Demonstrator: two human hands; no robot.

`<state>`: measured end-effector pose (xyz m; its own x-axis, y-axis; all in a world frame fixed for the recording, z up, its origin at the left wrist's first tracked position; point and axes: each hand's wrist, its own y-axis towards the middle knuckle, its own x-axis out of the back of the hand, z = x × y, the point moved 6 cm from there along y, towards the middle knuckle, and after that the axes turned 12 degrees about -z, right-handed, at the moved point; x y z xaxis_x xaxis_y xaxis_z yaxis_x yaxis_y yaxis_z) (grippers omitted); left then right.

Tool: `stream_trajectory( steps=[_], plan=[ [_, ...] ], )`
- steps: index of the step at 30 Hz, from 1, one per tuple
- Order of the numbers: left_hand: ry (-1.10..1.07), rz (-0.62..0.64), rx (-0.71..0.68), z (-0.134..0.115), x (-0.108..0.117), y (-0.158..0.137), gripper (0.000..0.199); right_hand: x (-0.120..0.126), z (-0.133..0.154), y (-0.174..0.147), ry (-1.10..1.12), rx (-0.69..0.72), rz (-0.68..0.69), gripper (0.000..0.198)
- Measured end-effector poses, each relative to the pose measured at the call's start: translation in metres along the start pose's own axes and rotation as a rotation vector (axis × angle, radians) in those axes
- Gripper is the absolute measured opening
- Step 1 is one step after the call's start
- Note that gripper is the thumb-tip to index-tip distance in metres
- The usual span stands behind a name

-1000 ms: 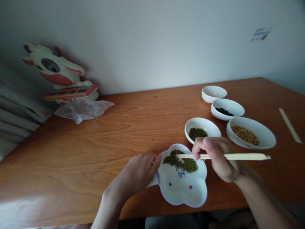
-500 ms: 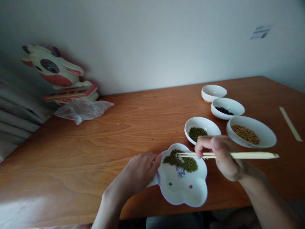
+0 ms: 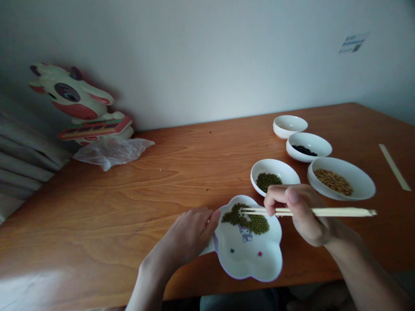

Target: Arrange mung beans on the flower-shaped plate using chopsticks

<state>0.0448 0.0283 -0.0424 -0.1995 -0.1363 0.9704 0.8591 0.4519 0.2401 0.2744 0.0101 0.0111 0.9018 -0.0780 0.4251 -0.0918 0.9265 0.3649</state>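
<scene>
A white flower-shaped plate [image 3: 249, 261] with a lilac rim lies near the table's front edge, with mung beans [image 3: 258, 224] spread over its far part. My left hand [image 3: 198, 233] is closed around the plate's handle at its left side. Chopsticks [image 3: 339, 212] rest in the grip of my right hand [image 3: 301, 211], held almost level. Their tips touch or hover just over the beans; I cannot tell which, nor whether a bean is between them. Just behind my right hand stands a white bowl [image 3: 288, 171] holding more mung beans.
Right of that bowl are a bowl of tan beans [image 3: 356, 175], a bowl of black beans [image 3: 319, 144] and another white bowl [image 3: 290, 124]. A pale strip [image 3: 394, 166] lies far right. At back left are a cow toy [image 3: 82, 103] and a plastic bag [image 3: 113, 152].
Hands, plate and chopsticks keep nearly the same position. Only a very slight shift of the whole view shows.
</scene>
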Motion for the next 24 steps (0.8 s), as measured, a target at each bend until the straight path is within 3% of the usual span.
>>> stream_trajectory(
  steps=[11, 17, 24],
  plan=[
    [0.057, 0.023, -0.047, -0.002, -0.006, -0.002, 0.041, -0.004, -0.001, 0.001, 0.000, 0.027, -0.012, 0.066],
    [-0.060, 0.125, 0.064, 0.002, -0.003, 0.004, 0.042, -0.001, 0.002, 0.000, 0.029, 0.037, -0.035, 0.065],
    [-0.055, 0.015, 0.012, -0.002, 0.006, 0.006, 0.045, -0.001, 0.001, -0.002, 0.020, 0.017, -0.008, 0.067]
  ],
)
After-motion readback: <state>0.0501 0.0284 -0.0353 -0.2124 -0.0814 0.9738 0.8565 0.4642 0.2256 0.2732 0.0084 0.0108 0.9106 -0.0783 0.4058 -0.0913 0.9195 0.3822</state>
